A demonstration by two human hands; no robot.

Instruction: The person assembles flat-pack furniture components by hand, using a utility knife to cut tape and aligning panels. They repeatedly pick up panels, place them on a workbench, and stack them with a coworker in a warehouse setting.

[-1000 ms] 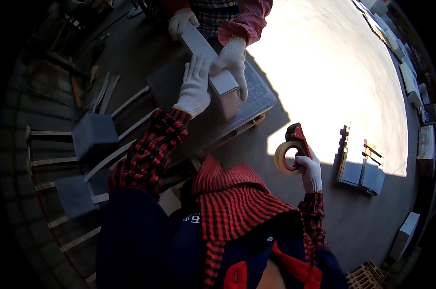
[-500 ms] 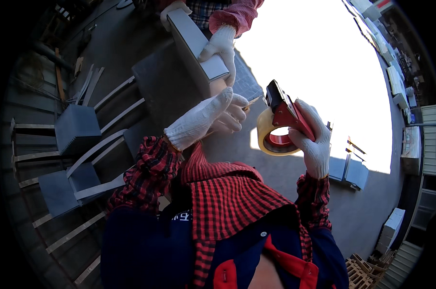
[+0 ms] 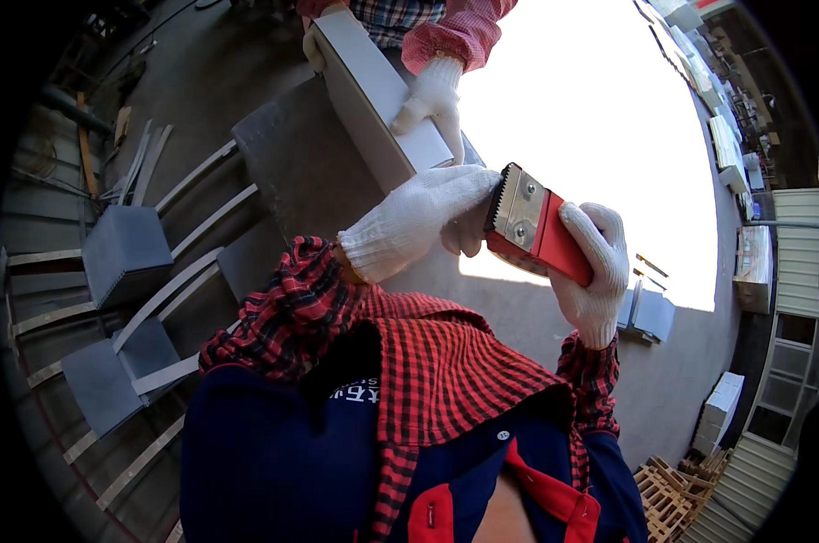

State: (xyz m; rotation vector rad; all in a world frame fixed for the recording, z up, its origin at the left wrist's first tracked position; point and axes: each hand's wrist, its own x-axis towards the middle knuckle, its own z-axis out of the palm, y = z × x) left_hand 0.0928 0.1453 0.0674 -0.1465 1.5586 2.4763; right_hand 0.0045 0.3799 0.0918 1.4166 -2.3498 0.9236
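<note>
My right hand (image 3: 595, 271), in a white knit glove, grips a red tape dispenser (image 3: 554, 240). Its metal plate and black toothed edge point up and left. The tape roll is hidden from this side. My gloved left hand (image 3: 419, 213) reaches to the toothed end, its fingers drawn together there. What lies between those fingertips is hidden. Just beyond, a long pale grey box-shaped piece (image 3: 378, 81) slants away from me. A co-worker's gloved hand (image 3: 435, 104) presses on its near end, and the other gloved hand (image 3: 314, 50) holds its far left side.
At left, grey blocks (image 3: 124, 249) rest among pale curved strips (image 3: 215, 217). A dark grey flat surface (image 3: 292, 154) lies under the long piece. Bright sunlit ground (image 3: 590, 90) spreads ahead right. Grey pieces (image 3: 649, 312) lie by its edge, and wooden pallets (image 3: 672, 493) stand lower right.
My left hand has moved right to the dispenser's toothed end, its spread fingers drawing together. My right hand has turned the dispenser, so the roll no longer shows. The co-worker still holds the long piece.
</note>
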